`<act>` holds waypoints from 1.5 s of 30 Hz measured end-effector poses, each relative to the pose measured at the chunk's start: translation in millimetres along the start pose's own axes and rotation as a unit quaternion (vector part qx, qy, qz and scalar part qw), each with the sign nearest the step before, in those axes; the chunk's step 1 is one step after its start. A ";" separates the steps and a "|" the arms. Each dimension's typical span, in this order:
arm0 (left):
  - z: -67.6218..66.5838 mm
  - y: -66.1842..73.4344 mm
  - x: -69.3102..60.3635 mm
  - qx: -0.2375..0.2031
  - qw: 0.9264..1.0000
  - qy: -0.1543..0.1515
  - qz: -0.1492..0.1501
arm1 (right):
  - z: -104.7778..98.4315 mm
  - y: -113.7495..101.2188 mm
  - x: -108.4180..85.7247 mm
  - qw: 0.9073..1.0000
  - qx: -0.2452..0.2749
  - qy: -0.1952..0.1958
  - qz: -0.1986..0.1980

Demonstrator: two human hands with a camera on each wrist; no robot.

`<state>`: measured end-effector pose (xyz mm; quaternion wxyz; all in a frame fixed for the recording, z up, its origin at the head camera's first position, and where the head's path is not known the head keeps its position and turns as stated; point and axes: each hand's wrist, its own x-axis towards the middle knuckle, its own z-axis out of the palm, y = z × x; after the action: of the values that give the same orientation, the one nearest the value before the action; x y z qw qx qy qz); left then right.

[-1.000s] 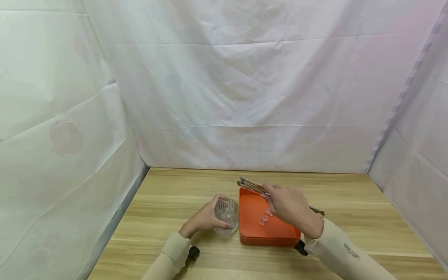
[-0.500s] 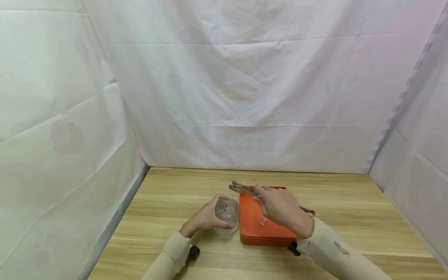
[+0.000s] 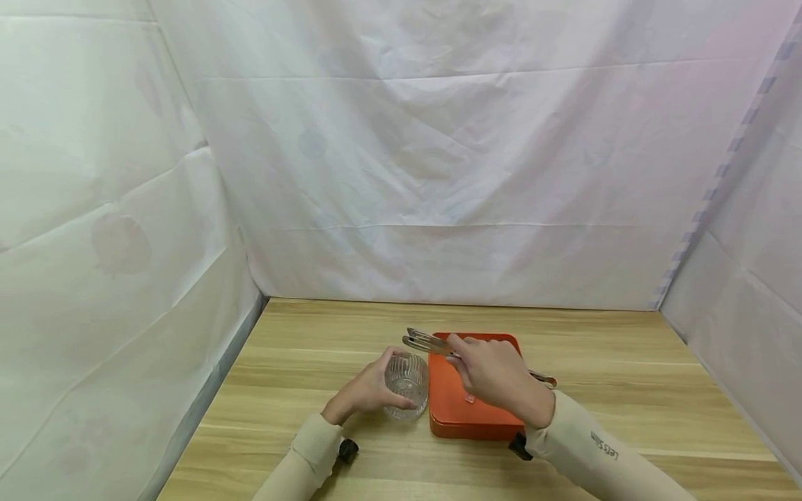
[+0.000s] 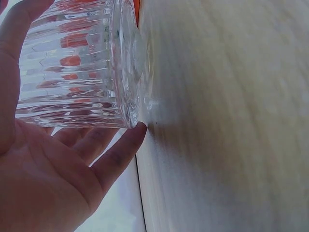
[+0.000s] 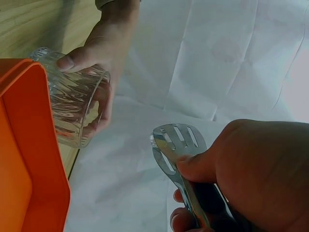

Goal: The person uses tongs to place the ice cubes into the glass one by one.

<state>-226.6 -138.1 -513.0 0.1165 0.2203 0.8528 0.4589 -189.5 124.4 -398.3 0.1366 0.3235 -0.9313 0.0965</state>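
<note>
My left hand [image 3: 370, 388] curls round a clear ribbed drinking glass [image 3: 406, 383] that stands on the table, thumb at the near side. In the left wrist view, the little finger of that hand reaches the base of the glass [image 4: 72, 72]. My right hand [image 3: 498, 369] grips metal tongs [image 3: 429, 342] with slotted ends, held above the left part of an orange tray [image 3: 447, 410]. A small clear glint shows at the tips of the tongs [image 5: 179, 137] in the right wrist view; what it is, I cannot tell. One small clear piece [image 3: 470, 399] lies in the tray, partly beside my right hand.
The orange tray stands just right of the glass, its wall [image 5: 36, 125] close to it. A wooden table [image 3: 301, 341] carries everything. White cloth [image 3: 438, 174] hangs behind and at both sides.
My right hand has moved left with the tongs, so their tips now hang near the glass. A second clear piece seen earlier in the tray is now hidden. My left hand stays put.
</note>
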 end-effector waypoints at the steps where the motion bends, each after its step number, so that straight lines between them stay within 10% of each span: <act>1: -0.2 0.2 0.1 0.001 1.000 -0.001 0.001 | 0.1 -0.2 0.0 1.000 0.001 0.000 0.000; 45: 0.9 1.2 0.1 -0.004 1.000 -0.002 -0.012 | -7.7 19.7 -18.1 0.998 -0.055 -0.014 0.026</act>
<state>-226.0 -136.8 -512.5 0.1245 0.2109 0.8534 0.4601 -186.7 152.2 -398.6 0.1383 0.2922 -0.9453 0.0436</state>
